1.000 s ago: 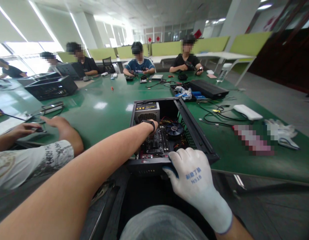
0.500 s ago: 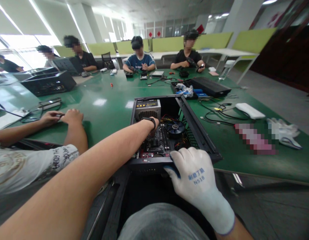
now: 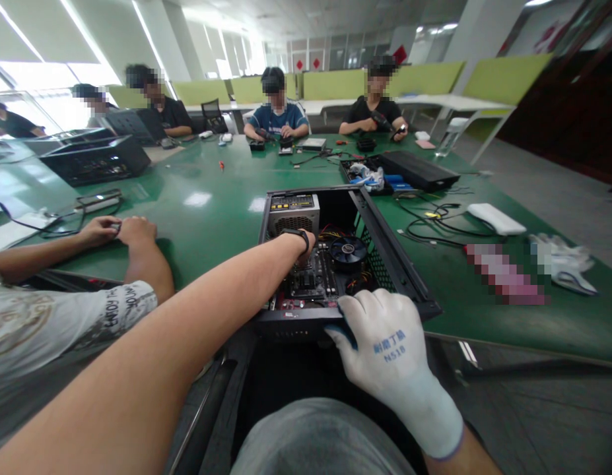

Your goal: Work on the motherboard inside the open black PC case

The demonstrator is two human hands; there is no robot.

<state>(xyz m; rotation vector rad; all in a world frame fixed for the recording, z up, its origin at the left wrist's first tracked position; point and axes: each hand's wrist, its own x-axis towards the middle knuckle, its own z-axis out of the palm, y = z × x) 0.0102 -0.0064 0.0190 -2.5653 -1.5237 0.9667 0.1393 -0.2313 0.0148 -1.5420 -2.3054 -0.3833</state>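
Note:
An open black computer case [image 3: 405, 277] lies in front of me at the table's near edge. Inside it are a silver power supply [image 3: 294, 212], a motherboard [image 3: 306, 282] and a round black fan [image 3: 348, 253]. My bare left hand [image 3: 307, 245], with a dark band at the wrist, reaches down into the case between the power supply and the fan; its fingers are hidden behind the wrist. In a white glove, my right hand [image 3: 379, 336] grips the case's near side, fingers over the rim and thumb on the outer face.
Cables [image 3: 424, 224], a white box [image 3: 496, 219] and a spare glove [image 3: 563, 260] lie to the right. Behind the case is a black tray [image 3: 414, 173] with gloves. At left, a neighbour's hands [image 3: 122, 229] rest close by. Several people work across the green table [image 3: 187, 178].
Both my hands keep their places, left inside the case and right on its rim. The view shifts very slightly. The neighbour's hands at left have moved a little to the left.

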